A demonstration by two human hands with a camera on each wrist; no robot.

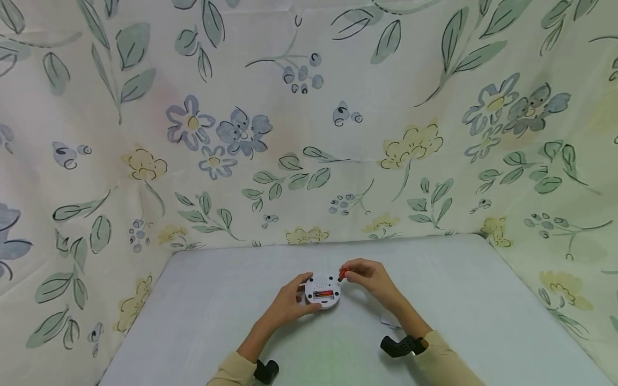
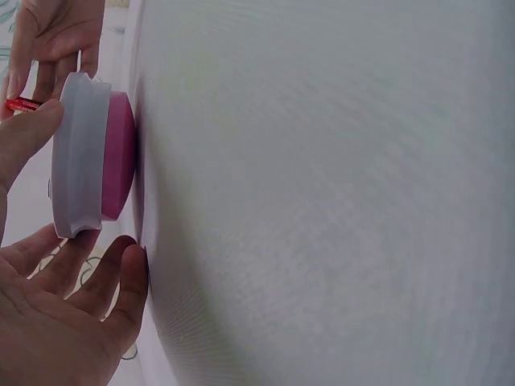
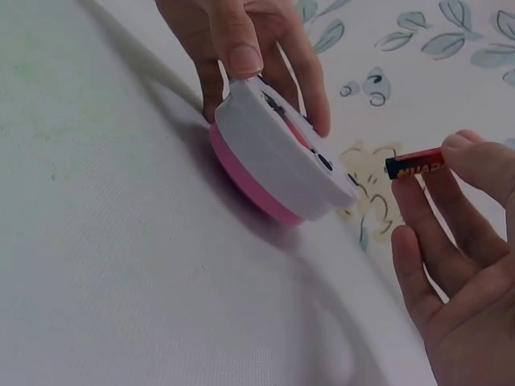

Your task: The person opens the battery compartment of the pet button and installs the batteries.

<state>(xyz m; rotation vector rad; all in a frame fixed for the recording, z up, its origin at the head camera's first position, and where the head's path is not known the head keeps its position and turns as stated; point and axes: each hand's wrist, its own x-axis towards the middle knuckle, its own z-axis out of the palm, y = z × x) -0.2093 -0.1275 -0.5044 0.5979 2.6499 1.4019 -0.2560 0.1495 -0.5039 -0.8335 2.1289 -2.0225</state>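
Note:
A round white device (image 1: 322,304) with a pink lower part (image 2: 120,157) lies with its battery compartment facing up. Inside the compartment a red-and-orange battery (image 1: 323,294) shows. My left hand (image 1: 288,301) grips the device by its rim, thumb at the near side and fingers round the far left. Beside the rim on the right, my right hand (image 1: 369,279) pinches a red battery with a black end (image 3: 416,164) between thumb and fingertips. That battery is apart from the device in the right wrist view.
A small white cover-like piece (image 1: 390,320) lies on the white table (image 1: 217,321), partly behind my right forearm. Black wrist cameras (image 1: 399,347) sit on both wrists. Beyond the table's back edge hangs a floral cloth (image 1: 289,134).

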